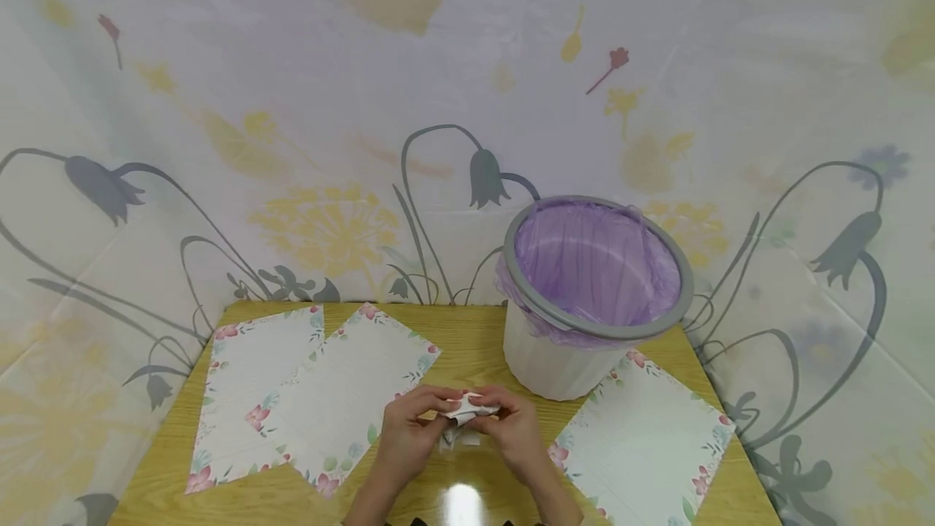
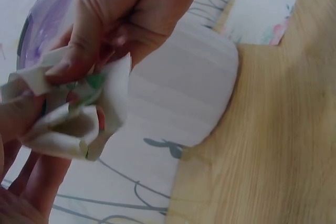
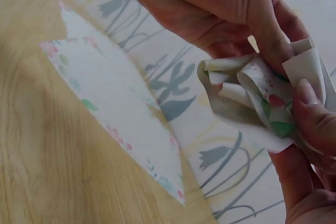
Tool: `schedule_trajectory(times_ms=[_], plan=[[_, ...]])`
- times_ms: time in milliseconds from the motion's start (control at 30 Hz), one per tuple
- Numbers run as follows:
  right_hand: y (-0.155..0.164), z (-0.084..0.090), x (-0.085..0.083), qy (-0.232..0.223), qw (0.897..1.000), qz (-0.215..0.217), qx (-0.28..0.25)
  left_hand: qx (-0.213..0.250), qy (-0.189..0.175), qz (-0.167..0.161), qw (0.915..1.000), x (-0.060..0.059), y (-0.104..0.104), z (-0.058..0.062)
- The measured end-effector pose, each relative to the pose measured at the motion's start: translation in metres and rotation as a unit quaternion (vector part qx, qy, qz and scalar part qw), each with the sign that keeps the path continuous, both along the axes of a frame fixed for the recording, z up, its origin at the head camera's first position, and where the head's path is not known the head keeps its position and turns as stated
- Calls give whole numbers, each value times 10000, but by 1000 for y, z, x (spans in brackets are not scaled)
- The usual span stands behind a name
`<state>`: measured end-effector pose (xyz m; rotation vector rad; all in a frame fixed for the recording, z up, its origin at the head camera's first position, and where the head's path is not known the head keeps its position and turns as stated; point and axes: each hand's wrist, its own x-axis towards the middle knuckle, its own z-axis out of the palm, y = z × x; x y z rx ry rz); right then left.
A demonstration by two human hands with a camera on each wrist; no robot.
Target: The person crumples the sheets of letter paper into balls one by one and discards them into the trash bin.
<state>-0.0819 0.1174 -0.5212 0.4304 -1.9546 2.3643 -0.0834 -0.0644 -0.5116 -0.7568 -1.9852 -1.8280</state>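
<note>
Between both hands a crumpled sheet of paper [image 1: 467, 410] is held just above the wooden table. My left hand [image 1: 407, 435] pinches its left side between thumb and fingers. On the other side, my right hand [image 1: 514, 433] grips it in the same way. Close up in the left wrist view, the crumpled paper [image 2: 113, 95] is bunched into folds with green and red printed bits. Curled edges and a flower print show on the crumpled paper [image 3: 252, 95] in the right wrist view. The fingers cover part of it.
A white bin [image 1: 555, 364] with a grey rim and purple liner stands at the back right. Two flower-bordered sheets overlap on the left, one sheet [image 1: 252, 396] under another sheet [image 1: 351, 392]. A third sheet [image 1: 646, 437] lies right. Behind the wooden table [image 1: 467, 323] hangs a floral cloth [image 1: 292, 104].
</note>
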Motion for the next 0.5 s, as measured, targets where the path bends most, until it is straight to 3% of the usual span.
schedule_trajectory(times_ms=[100, 167, 233, 333, 400, 500], plan=[[3, 3, -1, -459, 9988, 14, -144, 243, -208, -623, 9975, -1, -4, 2], [6, 4, -2, -739, 9963, 124, -416, 546, -366, -1224, 9903, -2, -9, 3], [7, 6, -2, -1031, 9919, 260, -701, 985, -520, -1919, 9751, -4, -15, 2], [9, 8, -1, -1406, 9841, 502, -958, 1472, -672, -2846, 9449, -7, -24, -2], [9, 10, 0, -1652, 9783, 657, -1062, 1517, -661, -3203, 9327, -9, -27, -4], [8, 8, 1, -1747, 9696, 994, -1397, 1266, -582, -3311, 9332, -11, -29, -7]])
